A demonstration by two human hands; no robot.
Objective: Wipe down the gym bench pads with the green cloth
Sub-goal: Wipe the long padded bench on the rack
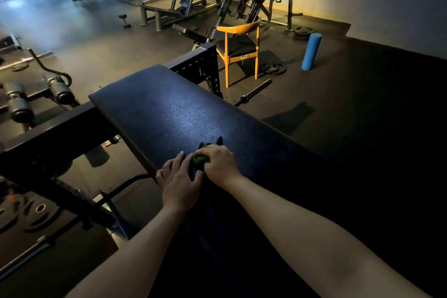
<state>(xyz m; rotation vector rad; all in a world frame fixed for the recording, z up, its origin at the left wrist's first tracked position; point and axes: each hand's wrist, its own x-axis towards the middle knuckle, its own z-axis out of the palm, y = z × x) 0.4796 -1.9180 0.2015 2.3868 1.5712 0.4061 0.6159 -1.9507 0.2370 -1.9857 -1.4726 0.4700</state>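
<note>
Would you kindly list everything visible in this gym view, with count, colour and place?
bench pad: one, black, centre.
green cloth: one, green, bunched on the pad.
chair: one, orange with black seat, beyond the pad.
foam roller: one, blue, upright on floor, right.
barbell: one, dark, floor beside chair.
weight plates: several, dark, floor near chair.
dumbbell: one, dark, floor, far left.
left hand: one, flat on pad beside cloth.
right hand: one, gripping the cloth.
</note>
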